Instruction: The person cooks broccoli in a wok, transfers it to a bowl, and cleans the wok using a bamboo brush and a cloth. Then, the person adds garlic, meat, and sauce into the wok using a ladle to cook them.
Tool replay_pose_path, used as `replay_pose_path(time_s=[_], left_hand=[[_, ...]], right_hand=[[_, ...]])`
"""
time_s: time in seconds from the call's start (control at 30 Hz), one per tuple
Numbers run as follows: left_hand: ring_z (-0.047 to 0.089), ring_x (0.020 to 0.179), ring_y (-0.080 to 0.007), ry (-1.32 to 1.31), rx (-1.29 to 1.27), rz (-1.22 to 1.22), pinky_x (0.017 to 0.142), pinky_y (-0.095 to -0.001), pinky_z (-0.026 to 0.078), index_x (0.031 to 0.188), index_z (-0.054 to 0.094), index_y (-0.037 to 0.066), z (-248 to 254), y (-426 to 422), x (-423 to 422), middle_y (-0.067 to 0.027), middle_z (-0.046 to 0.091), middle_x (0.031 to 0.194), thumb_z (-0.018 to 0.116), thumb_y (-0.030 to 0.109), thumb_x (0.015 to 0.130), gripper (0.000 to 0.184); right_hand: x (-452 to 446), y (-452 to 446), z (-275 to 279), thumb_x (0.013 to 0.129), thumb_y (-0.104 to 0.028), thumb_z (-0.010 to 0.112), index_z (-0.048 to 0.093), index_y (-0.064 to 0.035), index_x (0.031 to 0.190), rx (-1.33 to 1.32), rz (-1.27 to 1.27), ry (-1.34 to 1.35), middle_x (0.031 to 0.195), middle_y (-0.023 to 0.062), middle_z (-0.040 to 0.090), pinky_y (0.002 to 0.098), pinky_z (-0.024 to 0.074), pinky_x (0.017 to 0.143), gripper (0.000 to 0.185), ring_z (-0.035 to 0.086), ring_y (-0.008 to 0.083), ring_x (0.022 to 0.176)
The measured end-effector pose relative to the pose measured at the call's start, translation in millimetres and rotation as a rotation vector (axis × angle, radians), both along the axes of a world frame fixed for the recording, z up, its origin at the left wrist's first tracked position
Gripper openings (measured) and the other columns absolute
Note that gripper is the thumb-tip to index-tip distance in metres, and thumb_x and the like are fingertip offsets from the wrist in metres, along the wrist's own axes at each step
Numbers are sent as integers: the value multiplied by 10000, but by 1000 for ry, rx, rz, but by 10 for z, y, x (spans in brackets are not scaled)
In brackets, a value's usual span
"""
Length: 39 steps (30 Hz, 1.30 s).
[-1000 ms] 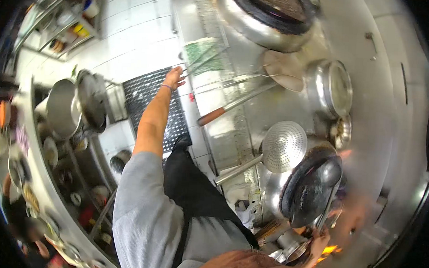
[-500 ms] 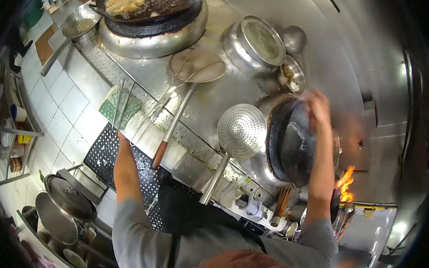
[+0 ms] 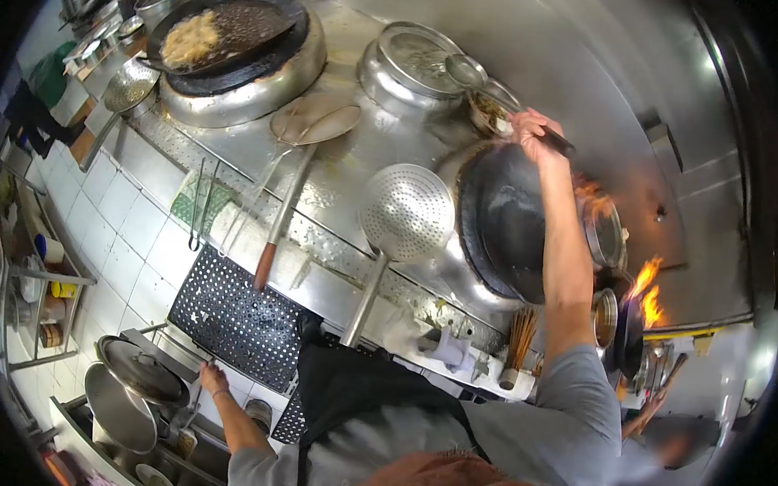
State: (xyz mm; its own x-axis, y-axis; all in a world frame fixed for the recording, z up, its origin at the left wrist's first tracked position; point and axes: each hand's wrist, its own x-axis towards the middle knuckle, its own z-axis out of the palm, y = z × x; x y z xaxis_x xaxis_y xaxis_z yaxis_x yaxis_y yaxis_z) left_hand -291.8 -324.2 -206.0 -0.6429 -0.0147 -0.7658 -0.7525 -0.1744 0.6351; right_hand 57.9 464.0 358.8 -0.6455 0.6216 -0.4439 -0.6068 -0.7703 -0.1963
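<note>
My right hand [image 3: 537,135] is closed around the dark-ended handle of a ladle [image 3: 467,71]. The ladle's bowl hangs by the rim of a steel pot [image 3: 387,91] and above a small bowl of food [image 3: 490,117], partly hidden behind it. Beneath my right forearm is a large black wok [image 3: 507,218] on a burner ring. Low at the left, my left hand [image 3: 214,377] is closed, beside a lidded pot [image 3: 145,367]. A thin silvery strip runs down from its fingers; whether it is held is unclear.
Flames [image 3: 645,293] rise at the right. Another wok [image 3: 220,40] with frying food stands at the back left. A perforated skimmer [image 3: 406,211], a mesh strainer [image 3: 316,121] and tongs [image 3: 203,204] lie along the stove. A co-worker's arm [image 3: 651,406] shows at the lower right.
My left hand has moved from beside the tongs down to the pots at lower left. My right hand has shifted left and up, with the ladle now visible in it. The view has turned.
</note>
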Motion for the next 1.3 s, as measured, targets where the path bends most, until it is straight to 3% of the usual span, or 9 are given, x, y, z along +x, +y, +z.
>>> replay_pose_path(time_s=[0.13, 0.27, 0.53, 0.63, 0.77, 0.93, 1.1, 1.2, 1.3], left_hand=[[573, 740, -158, 168, 195, 199, 604, -268, 435, 1251, 582, 138, 567, -215, -191, -35, 651, 987, 630, 193, 938, 322], [552, 733, -101, 460, 104, -54, 640, -230, 411, 1177, 617, 76, 2112, 907, 29, -25, 654, 917, 671, 222, 936, 287], [602, 670, -106, 868, 176, -1065, 609, -264, 479, 912, 705, 26, 3785, 3071, 2344, -28, 665, 725, 634, 253, 967, 244], [673, 869, -239, 1201, 312, -1413, 800, -364, 521, 1023, 711, 0, 4087, 3557, 3370, -132, 718, 923, 628, 182, 959, 210], [601, 1044, -350, 1957, 382, -1226, 888, -452, 456, 1112, 691, 45, 4402, 4152, 4174, -148, 663, 1108, 657, 136, 888, 244], [606, 913, -352, 1970, 292, -1461, 789, -462, 460, 906, 707, 36, 4201, 4828, 4380, -142, 670, 912, 653, 200, 900, 173], [603, 792, -371, 2048, 254, -1523, 719, -478, 492, 740, 658, 29, 4101, 4892, 4344, -182, 662, 775, 663, 254, 894, 274], [602, 796, -374, 2025, 259, -1560, 726, -480, 492, 745, 662, 28, 4093, 4912, 4345, -180, 662, 779, 662, 247, 896, 266], [597, 808, -383, 2031, 293, -1547, 731, -485, 490, 747, 655, 27, 4078, 4950, 4331, -182, 662, 798, 668, 253, 890, 268]], right_hand=[[808, -514, 328, 1033, -124, 398, 141, 100, 1423, 27, -34, 69, 876, 130, 462, 249, 368, 391, 518, 488, 121, 481], [1613, -1174, 569, 1025, -111, 388, 153, 86, 1427, 53, -32, 42, 834, 101, 456, 244, 356, 385, 505, 491, 120, 505], [2892, -2170, 217, 967, -19, 444, 305, 100, 1295, -33, -25, -178, 774, 36, 469, 205, 325, 372, 376, 494, 80, 517], [3160, -2497, -341, 949, -25, 502, 357, 108, 1231, 27, -99, -253, 766, 30, 476, 199, 336, 368, 343, 500, 64, 518], [3290, -2890, -767, 951, -11, 508, 322, 112, 1262, -13, -96, 1, 790, 41, 491, 206, 326, 405, 383, 482, 82, 529], [2955, -3272, -989, 992, -47, 449, 360, 96, 1279, 73, -215, -79, 742, 13, 465, 190, 282, 365, 333, 439, 42, 486], [3250, -3018, -1201, 989, -120, 508, 419, 26, 1225, -188, -175, 379, 768, 6, 493, 210, 298, 366, 291, 415, 50, 467], [2897, -3237, -1003, 976, -177, 532, 505, -95, 825, 107, -93, -258, 594, -56, 427, 225, 297, 379, 174, 406, 67, 434], [2985, -3328, -924, 974, -191, 516, 486, -113, 758, 300, 36, -508, 562, -46, 445, 263, 315, 374, 231, 408, 107, 409]])
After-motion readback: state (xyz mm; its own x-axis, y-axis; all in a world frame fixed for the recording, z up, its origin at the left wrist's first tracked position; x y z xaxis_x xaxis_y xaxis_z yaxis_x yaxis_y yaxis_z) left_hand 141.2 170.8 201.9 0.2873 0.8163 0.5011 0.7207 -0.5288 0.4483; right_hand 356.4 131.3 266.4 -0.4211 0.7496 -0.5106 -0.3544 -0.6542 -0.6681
